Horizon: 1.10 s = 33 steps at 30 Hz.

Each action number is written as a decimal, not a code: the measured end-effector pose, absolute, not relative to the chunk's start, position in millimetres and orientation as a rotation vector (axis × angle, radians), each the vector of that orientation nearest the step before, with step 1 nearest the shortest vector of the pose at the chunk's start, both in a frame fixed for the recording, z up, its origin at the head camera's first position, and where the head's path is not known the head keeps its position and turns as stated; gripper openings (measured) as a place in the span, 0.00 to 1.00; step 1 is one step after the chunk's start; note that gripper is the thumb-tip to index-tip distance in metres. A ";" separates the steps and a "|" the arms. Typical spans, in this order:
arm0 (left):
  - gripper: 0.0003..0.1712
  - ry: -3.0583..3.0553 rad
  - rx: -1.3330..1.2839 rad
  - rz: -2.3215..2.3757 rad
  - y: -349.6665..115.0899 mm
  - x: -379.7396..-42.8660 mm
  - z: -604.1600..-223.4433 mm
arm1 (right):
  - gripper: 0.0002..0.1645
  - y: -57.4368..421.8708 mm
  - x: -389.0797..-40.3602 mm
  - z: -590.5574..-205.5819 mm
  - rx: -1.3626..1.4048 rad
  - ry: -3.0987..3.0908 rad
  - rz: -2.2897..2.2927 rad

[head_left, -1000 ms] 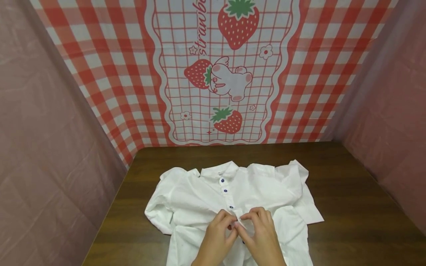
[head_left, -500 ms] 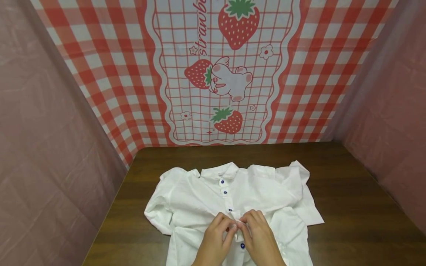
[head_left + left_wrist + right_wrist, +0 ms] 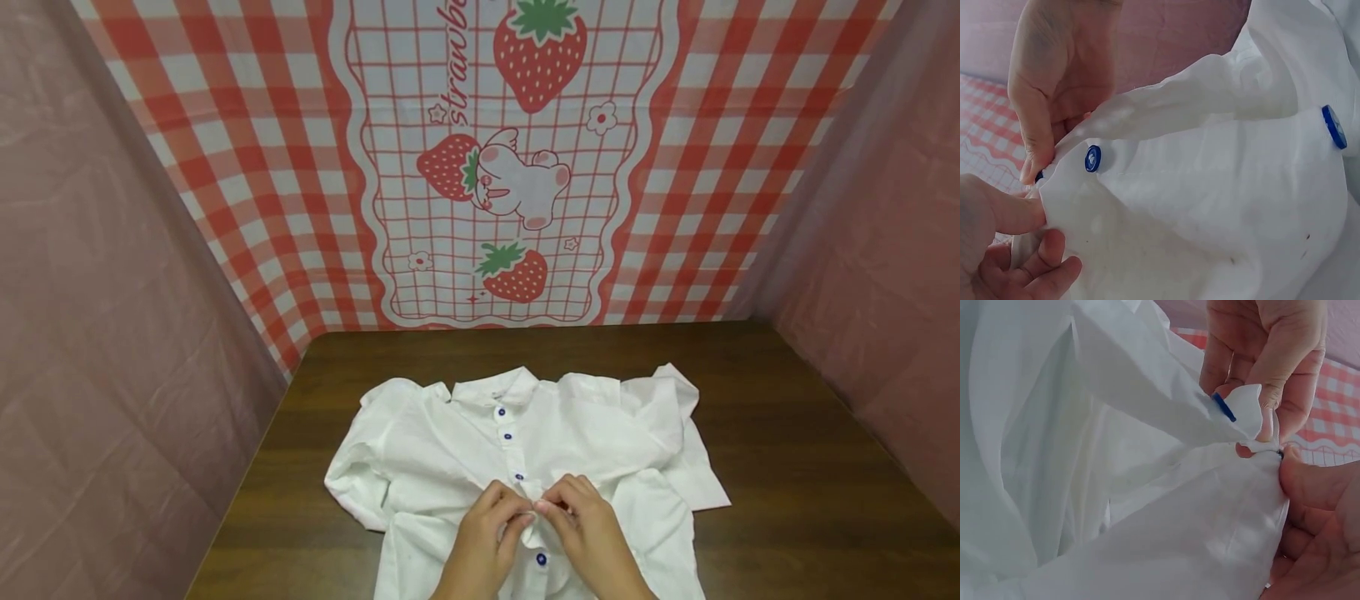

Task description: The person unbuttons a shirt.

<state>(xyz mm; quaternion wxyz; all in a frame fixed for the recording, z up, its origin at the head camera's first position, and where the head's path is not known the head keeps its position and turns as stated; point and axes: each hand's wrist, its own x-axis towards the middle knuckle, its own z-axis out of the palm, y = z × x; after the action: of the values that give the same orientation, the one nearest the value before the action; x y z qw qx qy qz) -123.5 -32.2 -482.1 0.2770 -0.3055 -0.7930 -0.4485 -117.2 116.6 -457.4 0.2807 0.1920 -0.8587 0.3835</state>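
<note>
A white short-sleeved shirt [image 3: 585,433] with blue buttons lies front up, its collar [image 3: 498,387] away from me. At the front placket, my left hand [image 3: 483,533] and right hand [image 3: 588,529] meet fingertip to fingertip. In the left wrist view my left hand [image 3: 1004,244] pinches the placket edge between thumb and fingers. Opposite it, my right hand [image 3: 1063,75] pinches the other edge, with a dark button [image 3: 1039,176] at its fingertips. In the right wrist view a blue button [image 3: 1224,407] shows beside my left hand [image 3: 1266,356]; my right hand [image 3: 1325,525] holds the cloth.
The shirt lies on a dark wooden table [image 3: 787,467]. Behind it hangs a red-and-white checked cloth [image 3: 720,167] with strawberries. Pink curtains [image 3: 112,333] stand at both sides. Below the hands, a blue button [image 3: 542,559] shows on the placket.
Both hands have stayed close together at the placket, shifting only slightly. The blue button below them has come into fuller view, and the cloth between the fingers has moved a little.
</note>
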 end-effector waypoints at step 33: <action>0.03 -2.193 -0.887 -1.436 -47.8 -117.3 -487.9 | 0.12 146.3 -112.2 -456.8 0.287 -2.579 0.802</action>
<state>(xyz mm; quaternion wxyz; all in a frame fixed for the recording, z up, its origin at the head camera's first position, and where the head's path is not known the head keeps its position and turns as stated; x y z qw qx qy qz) -117.3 -47.8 -487.9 0.1861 -0.3149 -0.7787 -0.5098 -112.2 146.3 -456.8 0.2113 0.1033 -0.9281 0.2887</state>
